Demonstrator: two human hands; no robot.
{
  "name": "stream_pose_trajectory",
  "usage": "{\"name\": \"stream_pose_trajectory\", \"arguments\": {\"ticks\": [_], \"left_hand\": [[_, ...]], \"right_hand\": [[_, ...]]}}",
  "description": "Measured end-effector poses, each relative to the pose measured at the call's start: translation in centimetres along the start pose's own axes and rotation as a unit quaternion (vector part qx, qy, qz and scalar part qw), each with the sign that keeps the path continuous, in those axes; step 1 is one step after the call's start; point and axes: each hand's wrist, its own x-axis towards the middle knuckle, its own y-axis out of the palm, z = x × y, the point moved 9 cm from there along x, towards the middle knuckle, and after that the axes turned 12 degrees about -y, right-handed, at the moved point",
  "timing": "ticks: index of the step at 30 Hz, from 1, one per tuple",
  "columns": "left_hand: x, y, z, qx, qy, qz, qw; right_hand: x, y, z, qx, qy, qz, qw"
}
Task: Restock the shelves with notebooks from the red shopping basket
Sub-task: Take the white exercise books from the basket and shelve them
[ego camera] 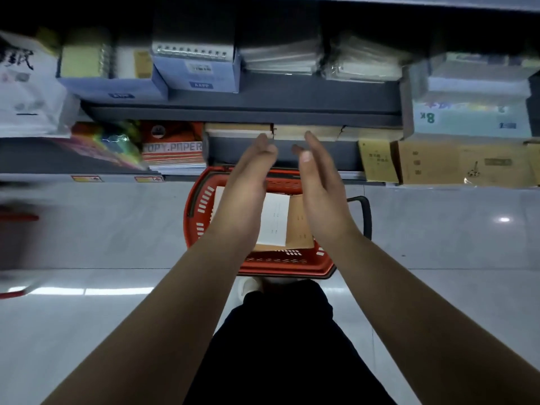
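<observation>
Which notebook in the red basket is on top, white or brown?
The white notebook: its right edge overlaps the brown notebook, which shows only to its right inside the red basket.

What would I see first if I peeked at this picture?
Two bare hands, the left hand and the right hand, reach out open, palms facing, in the middle. Right under them on the shiny floor sits a red basket with notebooks inside. Past the fingertips, tan notebooks lie stacked on the shelf.

A stationery shop: stocked shelves [242, 111], red shopping basket [263, 267].
</observation>
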Motion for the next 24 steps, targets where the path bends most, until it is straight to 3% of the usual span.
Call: {"name": "stream_pose_trajectory", "arguments": {"ticks": [7, 17, 24], "left_hand": [[4.5, -3.0, 4.6, 0.000, -0.013, -0.067, 0.998], [10.3, -6.8, 13.4, -0.113, -0.112, -0.172, 0.972], [13.8, -8.7, 19.9, -0.168, -0.150, -0.190, 0.956]], "right_hand": [[2.7, 2.0, -6.5, -0.037, 0.021, 0.043, 0.998], [6.0, 4.9, -16.7, -0.089, 0.035, 0.108, 0.989], [7.0, 6.9, -24.0, -0.137, 0.033, 0.179, 0.974]]}}
